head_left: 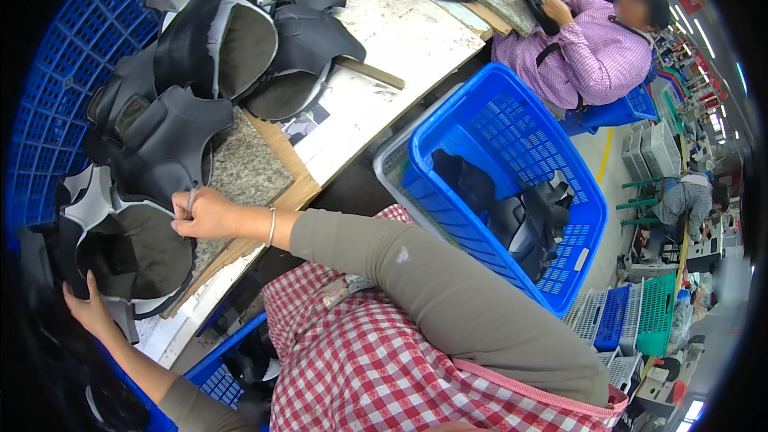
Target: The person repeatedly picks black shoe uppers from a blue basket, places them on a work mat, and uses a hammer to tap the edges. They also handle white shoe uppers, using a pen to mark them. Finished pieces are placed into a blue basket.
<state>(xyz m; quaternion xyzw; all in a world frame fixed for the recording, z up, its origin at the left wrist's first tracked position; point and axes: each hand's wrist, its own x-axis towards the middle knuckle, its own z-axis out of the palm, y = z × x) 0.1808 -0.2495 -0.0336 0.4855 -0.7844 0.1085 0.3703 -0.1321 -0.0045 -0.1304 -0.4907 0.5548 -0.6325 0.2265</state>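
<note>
A black shoe upper (136,252) with a dark grey lining lies at the near left of the bench, its opening facing up. My left hand (92,310) grips its near left edge, thumb and fingers apart around the rim. At its far right side, my right hand (210,214) is closed around a thin, dark, pen-like tool (190,202), whose tip I cannot make out clearly. Just beyond lies another black upper (164,140). More uppers are heaped farther back, among them one with a pale padded collar (208,44).
A blue crate wall (88,48) rises behind the heap. A stone slab (252,172) lies on the white bench (400,40). Right of my arm, a blue basket (588,256) holds black uppers. A co-worker in a pink checked top (600,52) handles a dark shoe piece at the far right.
</note>
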